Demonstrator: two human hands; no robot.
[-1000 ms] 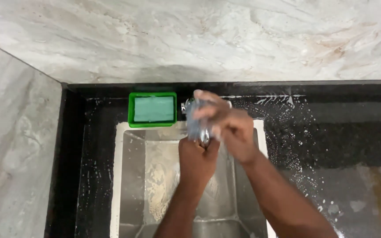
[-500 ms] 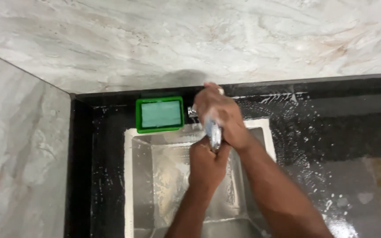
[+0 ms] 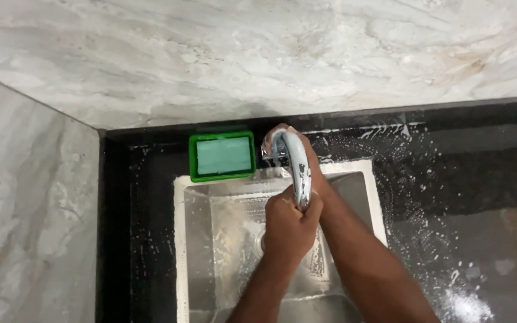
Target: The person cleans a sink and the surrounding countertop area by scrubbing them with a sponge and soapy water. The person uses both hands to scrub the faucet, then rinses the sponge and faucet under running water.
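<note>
Left hand: your left hand [image 3: 288, 224] has its grip clamped on the chrome tap spout [image 3: 297, 170] over the steel sink [image 3: 210, 251].
Right hand: your right hand [image 3: 312, 167] reaches behind the spout; grip hidden, cannot tell.
Around: green soap tray [image 3: 221, 156] just beside, on the wet black bench [image 3: 450, 179].

No packages, labels, signs or screens in view, only bare stone, counter and sink

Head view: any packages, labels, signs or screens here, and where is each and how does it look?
No labels, signs or screens show.
Green tray: the only container, a rectangular dish holding a pale green block, on the black counter behind the steel sink, left of the chrome tap.
</note>
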